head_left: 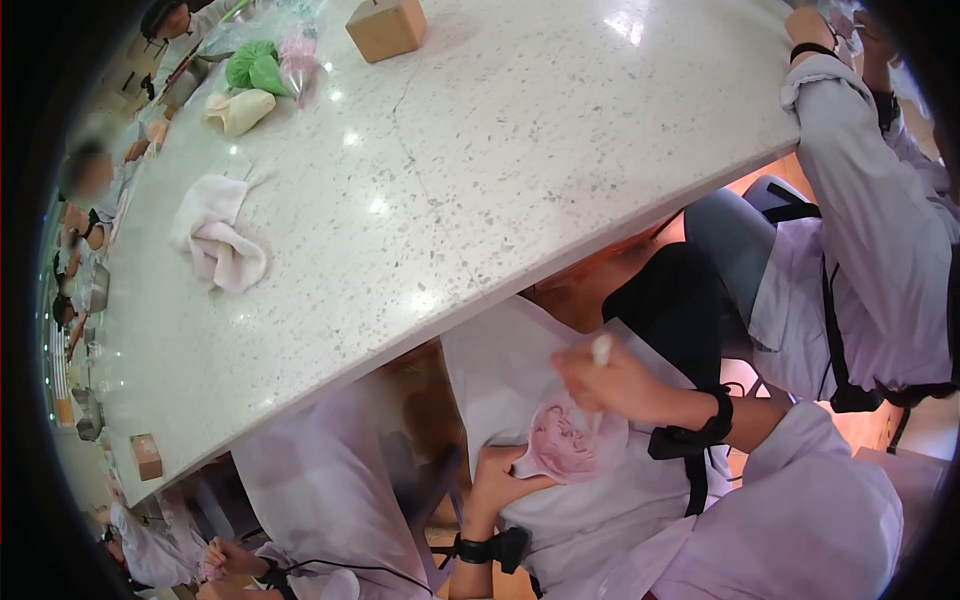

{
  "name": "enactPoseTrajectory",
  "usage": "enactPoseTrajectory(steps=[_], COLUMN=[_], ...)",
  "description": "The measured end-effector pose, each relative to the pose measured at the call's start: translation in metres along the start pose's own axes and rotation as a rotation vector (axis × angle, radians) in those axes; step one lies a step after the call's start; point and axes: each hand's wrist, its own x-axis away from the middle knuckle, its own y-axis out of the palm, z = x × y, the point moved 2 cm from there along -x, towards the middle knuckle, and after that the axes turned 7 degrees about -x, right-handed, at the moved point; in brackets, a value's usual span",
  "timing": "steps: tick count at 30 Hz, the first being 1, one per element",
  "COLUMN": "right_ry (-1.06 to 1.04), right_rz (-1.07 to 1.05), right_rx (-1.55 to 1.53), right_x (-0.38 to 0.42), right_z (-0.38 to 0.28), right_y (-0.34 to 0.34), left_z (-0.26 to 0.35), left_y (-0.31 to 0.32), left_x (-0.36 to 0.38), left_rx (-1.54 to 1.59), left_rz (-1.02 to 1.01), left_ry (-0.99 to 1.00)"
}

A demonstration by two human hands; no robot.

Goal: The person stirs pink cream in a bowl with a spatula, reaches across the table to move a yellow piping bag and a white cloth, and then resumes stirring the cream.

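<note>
My left hand (505, 478) grips the rim of a small white bowl (533, 463) in front of the apron, below the table edge. Soft pink cream or paste (565, 440) lies inside the bowl. Closed round a pale handle (601, 349), my right hand (605, 378) is just above the bowl. Motion blurs it, and the tool's lower end cannot be made out. Both wrists wear black straps.
The pale speckled table (420, 190) bears a white cloth (222, 235), green (255, 68), pink (298, 65) and cream-coloured (240, 112) bags, and a brown box (386, 28). Another person's sleeve (850, 130) is at right; more people are at left and bottom left.
</note>
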Motion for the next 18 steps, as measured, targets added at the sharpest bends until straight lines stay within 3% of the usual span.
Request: enactPoseTrajectory(steps=[5,8,11,14,18], right_ry=[-0.287,-0.14,0.318,0.249,-0.241], right_rz=[0.253,0.097,-0.038,0.045,0.241], right_rx=[-0.367,-0.404,-0.422,-0.305,-0.253], right_x=[-0.002,0.013,0.006,0.002,-0.005], right_z=[0.05,0.053,0.044,0.015,0.023], right_y=[-0.001,-0.003,-0.022,-0.017,-0.005], left_z=[0.011,0.006,0.015,-0.011,-0.002], left_y=[-0.003,-0.003,-0.002,0.012,0.01], left_x=[-0.006,0.0,-0.002,0.009,0.006], left_rx=[0.071,-0.024,0.042,0.027,0.011], left_rz=[0.055,0.027,0.017,0.075,0.11], left_ry=[-0.002,0.008,0.047,0.024,0.01])
